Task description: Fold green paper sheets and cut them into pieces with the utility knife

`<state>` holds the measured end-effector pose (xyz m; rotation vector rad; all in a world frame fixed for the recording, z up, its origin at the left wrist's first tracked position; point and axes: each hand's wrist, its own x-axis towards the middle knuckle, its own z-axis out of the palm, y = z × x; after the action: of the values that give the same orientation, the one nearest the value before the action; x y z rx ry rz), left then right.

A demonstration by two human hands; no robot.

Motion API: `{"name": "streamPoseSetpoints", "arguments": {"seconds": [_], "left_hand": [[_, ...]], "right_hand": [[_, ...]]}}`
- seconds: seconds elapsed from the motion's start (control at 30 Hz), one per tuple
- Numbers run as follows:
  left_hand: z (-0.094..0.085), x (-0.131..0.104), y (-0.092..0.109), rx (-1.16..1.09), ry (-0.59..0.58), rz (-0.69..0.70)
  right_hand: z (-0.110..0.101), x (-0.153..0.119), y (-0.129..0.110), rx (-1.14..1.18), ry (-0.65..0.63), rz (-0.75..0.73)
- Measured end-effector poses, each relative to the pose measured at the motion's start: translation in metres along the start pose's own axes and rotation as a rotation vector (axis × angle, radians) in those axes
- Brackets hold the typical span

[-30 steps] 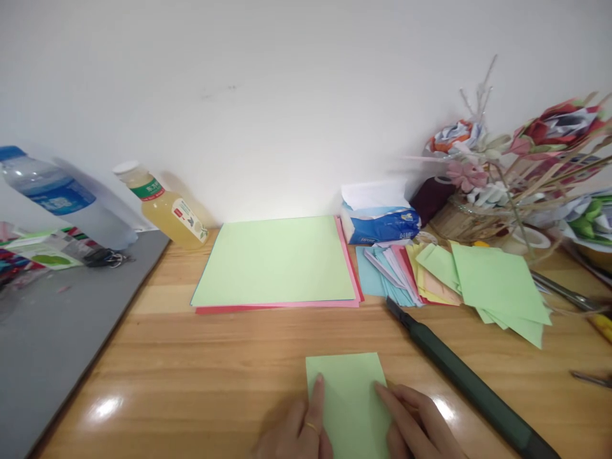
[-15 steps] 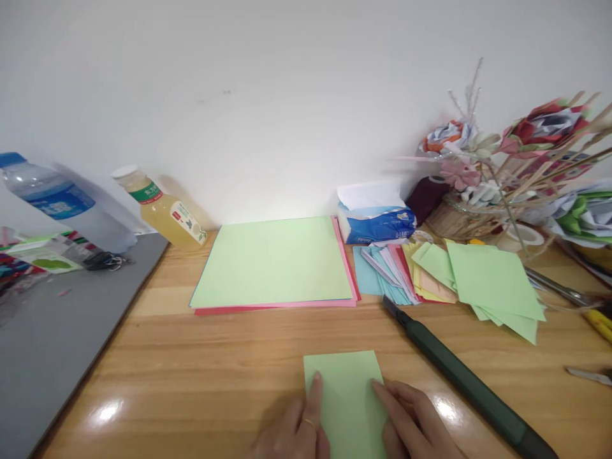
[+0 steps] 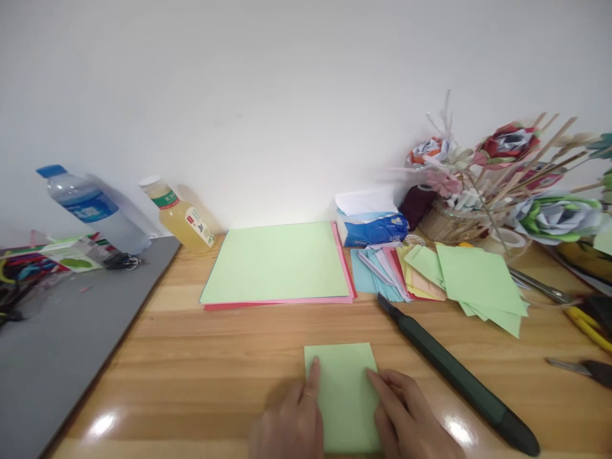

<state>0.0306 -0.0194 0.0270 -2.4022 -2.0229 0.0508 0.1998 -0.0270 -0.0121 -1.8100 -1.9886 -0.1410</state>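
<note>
A light green sheet of paper [image 3: 347, 408] lies flat on the wooden table in front of me. My left hand [image 3: 291, 421], a ring on one finger, rests along the sheet's left side. Its index finger is stretched out, the tip pressed down near the upper left corner. At the right edge of the paper is my right hand [image 3: 406, 414], its index fingertip touching the edge and the other fingers curled in beside it. Just to the right lies a dark green craft knife [image 3: 454, 370], slanting across the table.
Behind lies a stack of large coloured paper [image 3: 277, 264]. A tissue pack [image 3: 370, 220], coloured slips [image 3: 387, 271], green squares [image 3: 482, 280] and a vase of paper flowers [image 3: 459, 217] stand right. Left are a juice bottle [image 3: 184, 220], a water bottle [image 3: 100, 213] and a grey board [image 3: 95, 325].
The view has shifted slightly, so the background things sit a little differently in it. Both hands keep the same contact with the green sheet, whose lower edge now shows.
</note>
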Motion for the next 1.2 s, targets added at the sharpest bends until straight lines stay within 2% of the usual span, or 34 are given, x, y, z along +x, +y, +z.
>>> {"name": "streamPoseSetpoints", "arguments": {"seconds": [0.2,0.37,0.47,0.57,0.67,0.77,0.87,1.0,1.1,1.2], "left_hand": [[-0.008,0.003,0.000,0.040,-0.058,0.015],[-0.018,0.004,0.002,-0.003,-0.078,0.018],[-0.028,0.006,0.000,-0.032,-0.106,0.012],[-0.037,0.008,-0.006,-0.050,-0.020,0.067],[-0.039,0.008,-0.012,-0.046,0.088,0.220],[-0.034,0.005,-0.017,-0.088,0.153,0.348],[-0.026,0.001,-0.021,-0.140,0.179,0.385],[-0.021,-0.002,-0.028,-0.161,0.184,0.405],[-0.021,-0.001,-0.035,-0.167,0.175,0.443],[-0.023,0.001,-0.042,-0.138,0.152,0.472]], "right_hand": [[-0.010,0.008,0.002,-0.035,-0.034,-0.115],[-0.013,0.009,-0.007,-0.086,-0.037,-0.018],[-0.015,0.011,-0.011,-0.087,-0.036,-0.027],[-0.020,0.019,-0.010,-0.054,-0.052,-0.096],[-0.027,0.034,-0.001,-0.014,-0.088,-0.210],[-0.035,0.052,0.011,0.017,-0.110,-0.339],[-0.043,0.061,0.016,0.024,-0.097,-0.443],[-0.047,0.040,-0.002,0.020,-0.052,-0.575],[-0.040,0.014,-0.019,0.023,-0.064,-0.691],[-0.030,-0.002,-0.024,0.006,-0.076,-0.723]]}}
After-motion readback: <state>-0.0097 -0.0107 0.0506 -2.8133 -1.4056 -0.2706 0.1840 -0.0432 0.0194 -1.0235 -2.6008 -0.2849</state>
